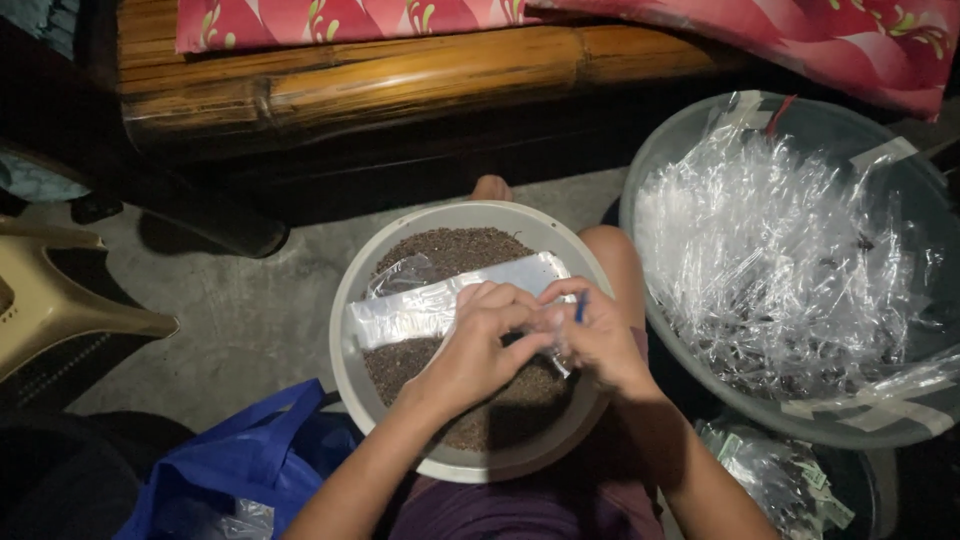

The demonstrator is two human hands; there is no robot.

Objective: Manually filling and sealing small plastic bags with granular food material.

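Note:
A pale round bowl point(345, 340) full of small dark grains point(450, 250) rests on my lap. Across the grains lies a stack of clear flat plastic bags point(420, 305). My left hand point(480, 345) and my right hand point(600, 335) meet over the bowl's right half, fingers pinched together on a small clear plastic packet point(553, 320). A thin blue thing point(580, 307) shows between the fingers of my right hand. What the packet contains is hidden by my fingers.
A large grey tub point(640, 180) at the right holds a heap of clear plastic packets point(780, 250). A blue bag point(250, 460) lies at lower left, a beige plastic chair point(60, 300) at left, a bamboo bench point(400, 75) with red cushions behind. More packets point(780, 475) sit at lower right.

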